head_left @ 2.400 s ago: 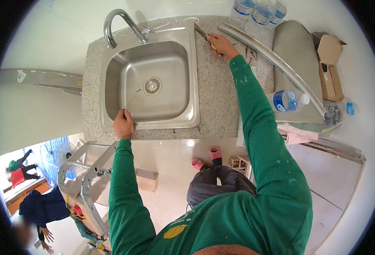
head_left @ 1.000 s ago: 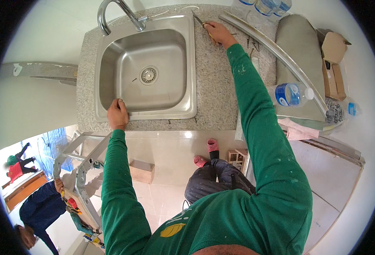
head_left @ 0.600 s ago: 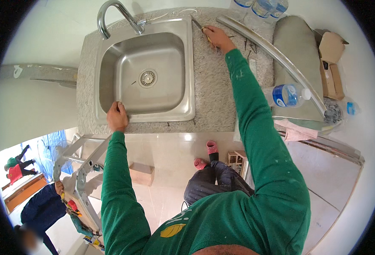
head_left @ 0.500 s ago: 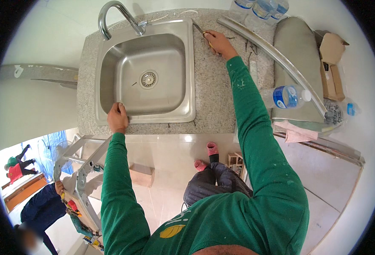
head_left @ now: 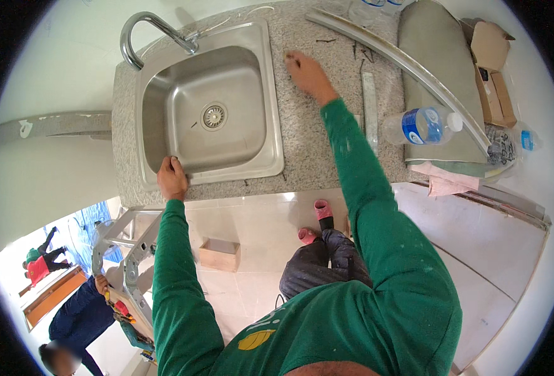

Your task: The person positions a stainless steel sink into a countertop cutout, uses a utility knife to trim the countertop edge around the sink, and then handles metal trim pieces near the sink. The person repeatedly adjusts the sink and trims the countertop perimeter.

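The sink (head_left: pixel 236 100) sits in the stone countertop (head_left: pixel 314 144), toward its left; its thin metal looks stiff and smooth, likely slippery if wet, and its flat rim seems the surest hold. At the near-left rim, the person's left hand (head_left: pixel 173 180) has its fingers drawn together; whether it grips cannot be told. Right of the sink, the blurred right hand (head_left: pixel 308 75) is curled, its contents unclear. Farther right lies a bottle (head_left: pixel 421 125).

From here I see an open cardboard box (head_left: pixel 501 100) at upper right, a clear bottle (head_left: pixel 424 126) and pink cloth (head_left: pixel 445 182) toward its lower left, and a metal stepladder (head_left: pixel 131 263) at lower left.
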A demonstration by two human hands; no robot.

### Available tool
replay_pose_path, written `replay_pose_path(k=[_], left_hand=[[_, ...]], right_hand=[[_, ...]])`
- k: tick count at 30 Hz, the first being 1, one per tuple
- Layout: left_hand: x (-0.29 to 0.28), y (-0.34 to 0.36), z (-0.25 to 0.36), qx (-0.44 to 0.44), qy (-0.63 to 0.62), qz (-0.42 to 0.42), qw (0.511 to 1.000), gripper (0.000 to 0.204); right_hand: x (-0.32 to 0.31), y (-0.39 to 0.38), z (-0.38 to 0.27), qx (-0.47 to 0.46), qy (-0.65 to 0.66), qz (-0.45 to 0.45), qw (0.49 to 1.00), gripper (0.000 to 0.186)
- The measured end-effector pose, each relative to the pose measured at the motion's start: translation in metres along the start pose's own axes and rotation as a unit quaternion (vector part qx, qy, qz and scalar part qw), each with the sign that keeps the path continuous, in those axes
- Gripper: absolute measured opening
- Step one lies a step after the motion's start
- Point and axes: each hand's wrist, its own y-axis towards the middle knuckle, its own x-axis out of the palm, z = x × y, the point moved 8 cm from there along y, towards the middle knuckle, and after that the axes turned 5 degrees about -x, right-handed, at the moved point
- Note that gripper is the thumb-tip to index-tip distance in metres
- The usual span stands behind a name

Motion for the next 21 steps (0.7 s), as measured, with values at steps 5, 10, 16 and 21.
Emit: replay_pose_path(k=[5, 10, 16, 21], left_hand=[[-0.001, 0.000, -0.009, 0.004, -0.011, 0.015, 1.000, 0.033], [0.002, -0.001, -0.001, 0.015, 0.026, 0.013, 0.999, 0.033], [0.005, 0.005, -0.018, 0.035, -0.001, 0.019, 0.999, 0.035], [0.003, 0.003, -0.010, 0.052, 0.006, 0.039, 0.998, 0.036]], right_hand=[[-0.013, -0.126, -0.048, 0.101, 0.042, -0.062, 0.992, 0.036], [-0.048, -0.184, -0.066, 0.083, -0.043, -0.014, 0.996, 0.039], [-0.062, -0.202, -0.066, 0.031, -0.126, 0.020, 0.991, 0.045], [-0.058, -0.214, -0.071, -0.057, -0.125, 0.060, 0.989, 0.043]])
